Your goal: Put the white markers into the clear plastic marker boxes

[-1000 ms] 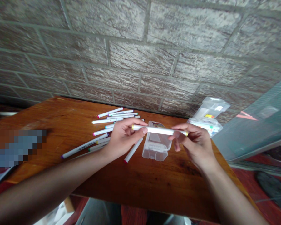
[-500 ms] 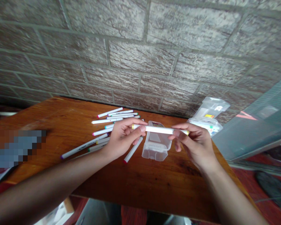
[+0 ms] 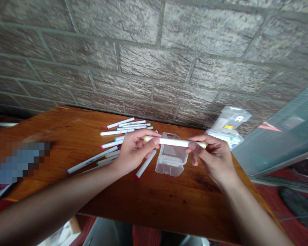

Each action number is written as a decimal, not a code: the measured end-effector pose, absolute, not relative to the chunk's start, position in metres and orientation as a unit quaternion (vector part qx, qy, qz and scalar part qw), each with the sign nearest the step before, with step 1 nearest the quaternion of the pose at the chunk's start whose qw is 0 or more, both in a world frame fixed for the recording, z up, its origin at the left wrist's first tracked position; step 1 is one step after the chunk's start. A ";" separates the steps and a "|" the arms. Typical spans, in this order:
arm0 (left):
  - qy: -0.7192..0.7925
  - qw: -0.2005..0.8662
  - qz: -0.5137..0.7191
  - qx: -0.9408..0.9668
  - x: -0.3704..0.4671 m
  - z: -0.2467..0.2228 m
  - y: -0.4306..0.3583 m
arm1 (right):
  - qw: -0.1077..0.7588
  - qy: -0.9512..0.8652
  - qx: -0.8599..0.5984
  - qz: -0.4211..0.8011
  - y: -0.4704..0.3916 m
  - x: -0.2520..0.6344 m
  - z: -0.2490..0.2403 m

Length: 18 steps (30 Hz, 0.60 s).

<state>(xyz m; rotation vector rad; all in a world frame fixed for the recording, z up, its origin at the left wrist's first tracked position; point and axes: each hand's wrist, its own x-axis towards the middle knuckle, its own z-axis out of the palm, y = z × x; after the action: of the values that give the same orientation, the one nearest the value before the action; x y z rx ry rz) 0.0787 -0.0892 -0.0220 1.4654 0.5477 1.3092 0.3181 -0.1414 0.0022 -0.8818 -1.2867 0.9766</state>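
Observation:
A white marker (image 3: 175,141) with yellow ends is stretched level between my two hands, above the table. My left hand (image 3: 136,147) pinches its left end between thumb and fingers. At the other end, my right hand (image 3: 213,155) is closed on the marker in the same way. Below and behind it lies a clear plastic case (image 3: 170,160), partly covered by the marker. A white marker with a red end (image 3: 145,164) rests on the table just left of that case. My left hand hides parts of several other markers.
Several loose white markers (image 3: 118,131) with coloured ends lie left of centre on the wooden table (image 3: 154,201). An open clear case (image 3: 228,128) with markers stands at the back right. A pixelated device (image 3: 17,167) lies at the left. A stone wall (image 3: 143,68) rises behind.

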 end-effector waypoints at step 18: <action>0.167 0.584 0.560 0.563 0.078 -0.025 -0.084 | 0.602 -0.528 -0.361 0.478 -0.144 0.316 0.014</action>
<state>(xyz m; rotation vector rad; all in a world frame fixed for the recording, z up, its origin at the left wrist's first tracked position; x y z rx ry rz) 0.0781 -0.0836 -0.0249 1.3138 0.3905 1.3065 0.3161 -0.1435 0.0142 -0.8358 -1.2234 1.1084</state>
